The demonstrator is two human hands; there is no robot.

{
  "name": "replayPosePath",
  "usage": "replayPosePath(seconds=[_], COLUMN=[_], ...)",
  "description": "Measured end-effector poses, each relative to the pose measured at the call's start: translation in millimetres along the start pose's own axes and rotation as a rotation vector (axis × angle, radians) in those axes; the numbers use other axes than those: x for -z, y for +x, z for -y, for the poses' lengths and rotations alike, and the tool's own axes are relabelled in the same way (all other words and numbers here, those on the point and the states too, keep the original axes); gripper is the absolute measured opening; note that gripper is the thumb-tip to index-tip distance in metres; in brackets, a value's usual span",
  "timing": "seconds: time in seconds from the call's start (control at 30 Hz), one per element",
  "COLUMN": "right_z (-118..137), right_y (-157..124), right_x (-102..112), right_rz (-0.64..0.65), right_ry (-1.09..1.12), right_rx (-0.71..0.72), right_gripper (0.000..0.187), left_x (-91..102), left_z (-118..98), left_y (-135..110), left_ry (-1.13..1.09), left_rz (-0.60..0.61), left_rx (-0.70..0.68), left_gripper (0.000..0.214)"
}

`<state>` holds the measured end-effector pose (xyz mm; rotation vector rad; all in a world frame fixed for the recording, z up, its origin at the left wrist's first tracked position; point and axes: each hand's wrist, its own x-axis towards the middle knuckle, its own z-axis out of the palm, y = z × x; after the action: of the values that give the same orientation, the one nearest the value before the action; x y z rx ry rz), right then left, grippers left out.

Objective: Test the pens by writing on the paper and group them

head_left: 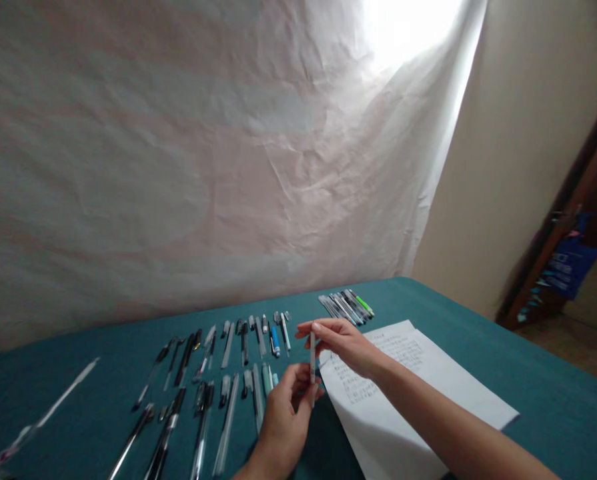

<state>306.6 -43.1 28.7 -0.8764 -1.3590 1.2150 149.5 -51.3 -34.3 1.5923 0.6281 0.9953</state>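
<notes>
A slim whitish pen [313,358] stands nearly upright between my two hands, above the table. My left hand [287,412] is closed around its lower part, thumb and fingers pinching it. At the upper end my right hand [343,341] pinches it between thumb and fingertips. Whether the pen's tip is capped cannot be made out. Just left of my left hand lie a clear pen barrel [257,400] and a pale green pen [267,380]. Written sheets of white paper [403,400] lie under my right forearm.
Two rows of pens and loose caps spread leftward, among them a blue pen [275,341] and a black pen [165,437]. A bunch of pens [345,307] lies beyond the paper. A white strip [61,403] is at far left. The green tablecloth [553,380] meets a hanging sheet [178,200].
</notes>
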Motion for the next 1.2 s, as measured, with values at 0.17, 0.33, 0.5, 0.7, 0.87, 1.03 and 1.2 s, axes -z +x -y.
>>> replayPosePath(seconds=[0.17, 0.33, 0.5, 0.7, 0.87, 1.03, 1.2], right_z=[-10.1, -12.6, -10.2, -14.1, -15.5, -12.4, -10.7], right_y=[4.5, 4.1, 2.1, 3.5, 2.8, 0.4, -2.0], right_x=[-0.8, -3.0, -6.6, -7.7, -7.9, -11.1, -15.7], right_rz=[-0.134, -0.206, -0.098, -0.208, -0.305, -0.388, -0.401], right_ry=[-0.043, 0.025, 0.001, -0.103, -0.134, -0.201, -0.301], right_rx=[0.009, 0.015, 0.027, 0.087, 0.076, 0.088, 0.097], right_gripper=[0.034, 0.034, 0.039, 0.033, 0.028, 0.025, 0.024], left_x=[-0.5, 2.4, 4.0, 3.7, 5.1, 6.5, 5.8], left_z=[5.0, 8.5, 7.9, 9.4, 12.3, 9.7, 6.3], left_y=[0.0, 2.1, 4.6, 3.7, 2.6, 3.3, 5.1], left_ry=[0.007, 0.022, 0.03, 0.099, 0.159, 0.257, 0.29], left_rz=[-0.015, -0.013, -0.048, -0.076, -0.118, -0.193, -0.237], left_rx=[0.019, 0.014, -0.001, -0.008, -0.001, 0.007, 0.023], left_gripper=[0.012, 0.017, 0.016, 0.014, 0.014, 0.017, 0.021])
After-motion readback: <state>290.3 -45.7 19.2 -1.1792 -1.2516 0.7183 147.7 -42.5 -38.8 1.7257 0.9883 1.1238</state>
